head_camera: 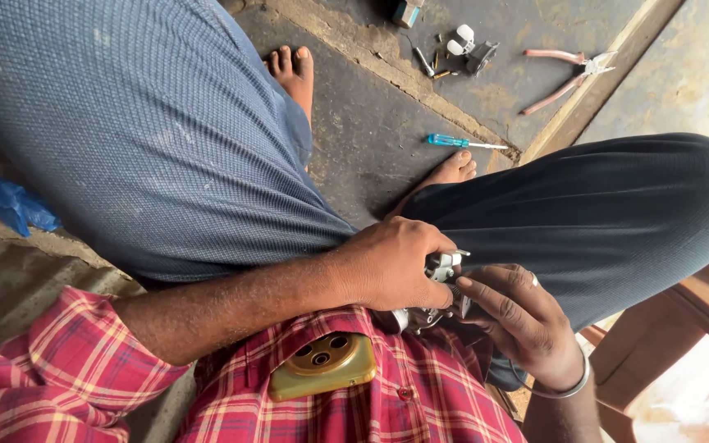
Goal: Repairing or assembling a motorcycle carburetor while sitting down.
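**Small metal fitting held in the lap, work still in hand**

The left hand is closed over the top of a small metal-and-white fitting, fingers curled tight around it; the right hand cups the same part from below, fingertips pressed to its side. The fitting rests in the lap, between the knees and just above the checked shirt. Most of it is hidden by the hands, so whether it is being taken apart or put together cannot be told. Judging from the floor beyond the bare feet, the work appears unfinished: a blue-handled screwdriver, pink-handled pliers, a white-and-black component and loose screws lie well apart from the hands.
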